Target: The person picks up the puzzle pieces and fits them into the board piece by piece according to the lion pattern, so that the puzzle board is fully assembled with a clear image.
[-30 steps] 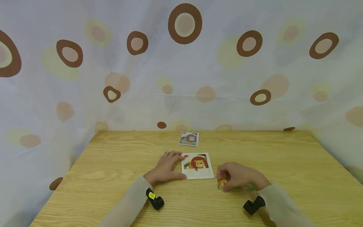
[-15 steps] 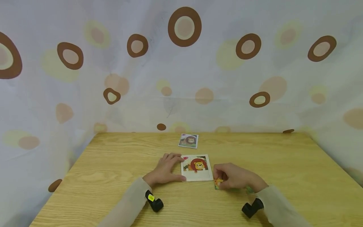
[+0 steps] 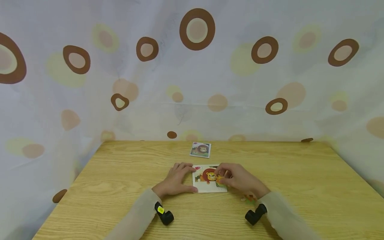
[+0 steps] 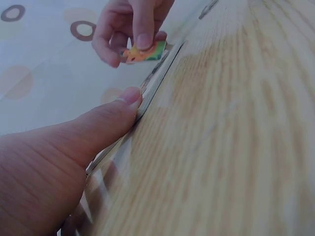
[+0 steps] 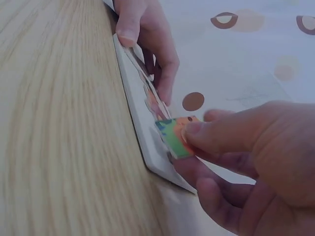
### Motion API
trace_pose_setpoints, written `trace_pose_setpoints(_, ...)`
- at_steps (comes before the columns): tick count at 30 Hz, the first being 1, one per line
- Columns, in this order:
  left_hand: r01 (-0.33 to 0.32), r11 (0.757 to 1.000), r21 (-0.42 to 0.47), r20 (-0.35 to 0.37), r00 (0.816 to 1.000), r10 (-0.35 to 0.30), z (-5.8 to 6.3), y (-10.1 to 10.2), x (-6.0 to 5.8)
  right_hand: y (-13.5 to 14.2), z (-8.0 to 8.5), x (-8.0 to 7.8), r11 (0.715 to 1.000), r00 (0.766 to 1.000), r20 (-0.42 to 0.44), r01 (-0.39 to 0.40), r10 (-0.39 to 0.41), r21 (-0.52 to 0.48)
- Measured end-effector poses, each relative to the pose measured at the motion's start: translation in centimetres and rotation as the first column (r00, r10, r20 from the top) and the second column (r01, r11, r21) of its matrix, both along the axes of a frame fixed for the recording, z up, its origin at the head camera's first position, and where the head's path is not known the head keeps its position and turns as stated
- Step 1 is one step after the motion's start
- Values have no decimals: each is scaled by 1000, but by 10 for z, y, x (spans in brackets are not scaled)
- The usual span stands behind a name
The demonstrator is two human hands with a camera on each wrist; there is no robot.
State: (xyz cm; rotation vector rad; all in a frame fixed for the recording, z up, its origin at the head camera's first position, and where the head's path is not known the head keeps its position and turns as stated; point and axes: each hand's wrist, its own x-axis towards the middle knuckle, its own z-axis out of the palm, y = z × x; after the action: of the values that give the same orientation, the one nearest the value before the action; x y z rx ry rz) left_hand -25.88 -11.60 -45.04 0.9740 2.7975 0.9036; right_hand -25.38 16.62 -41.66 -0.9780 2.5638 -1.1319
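At the left, the left hand [image 3: 177, 181] is laid beside the left edge of a white puzzle frame [image 3: 204, 188], on the wooden table [image 3: 126, 175]; nothing is clenched there, the thumb being rested at the near corner and the fingers spread to the far one. Beyond the frame, a small lion card [image 3: 200, 150] is set flat. Inside the frame, the far part is filled by an assembled lion picture [image 3: 208, 174], while the near strip is left white

Over the frame's right part, a loose puzzle piece [image 3: 220, 181], orange and green, is pinched by the right hand [image 3: 240, 176]. As is shown in the right wrist view, the thumb is pressed on its printed face, fingers are placed behind it, and its green end is left jutting past the thumb tip toward the frame; the piece is held tilted, and whether the frame is touched by it cannot be told. Farther right, below the right wrist, more pieces [image 3: 249, 199] are partly hidden on the table
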Motion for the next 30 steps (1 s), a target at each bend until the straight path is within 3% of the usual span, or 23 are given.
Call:
trace_pose_setpoints(5,-5,1000,-11,-7,1000,4,-2,1,-1,-13,-6,-5,999,999,-12,53,-53,-13)
trace_pose_setpoints(15,-4,1000,-7,-12,1000,4,-2,0,-1,-38,-11,-8,999,999,-21,26,-26,-35)
trace_pose_setpoints(30,-5,1000,7,-7,1000,5,1,0,1,-50,-15,-7,999,999,-47,-22,21,-35)
